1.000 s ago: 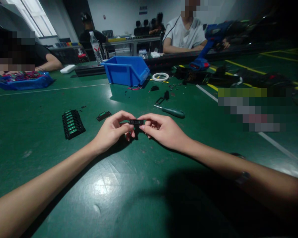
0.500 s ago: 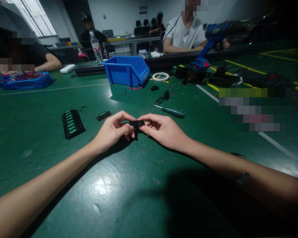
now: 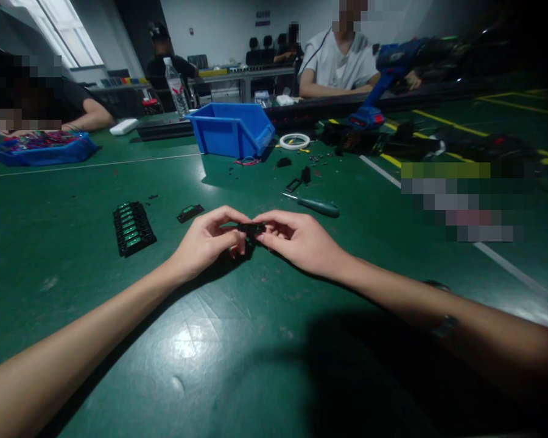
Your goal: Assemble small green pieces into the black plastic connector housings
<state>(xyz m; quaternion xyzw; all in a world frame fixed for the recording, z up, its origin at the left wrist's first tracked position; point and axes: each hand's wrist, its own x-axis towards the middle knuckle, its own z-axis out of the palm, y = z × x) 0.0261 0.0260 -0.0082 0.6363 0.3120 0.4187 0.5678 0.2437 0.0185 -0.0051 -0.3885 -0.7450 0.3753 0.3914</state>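
A small black plastic part [image 3: 252, 229] is pinched between my two hands, just above the green tabletop. My left hand [image 3: 212, 237] grips its left end with thumb and forefinger, and my right hand [image 3: 296, 237] grips the right end the same way. The fingers cover much of the part, so its exact kind is hard to make out. To the left lies a single black piece with a green insert [image 3: 190, 212]. Farther left, a row of similar black pieces with green inserts [image 3: 134, 229] sits side by side.
Beyond my hands lie a green-handled screwdriver [image 3: 317, 206], a black frame piece [image 3: 294, 184] and a white ring [image 3: 295, 142]. A blue bin [image 3: 231, 131] stands behind, a blue tray of wires [image 3: 41, 149] at far left, and a blue power drill [image 3: 369, 115] at back right. Several people sit around.
The black part has tilted slightly between my fingers, showing less of its upper face detail. Both hands stay in nearly the same place.
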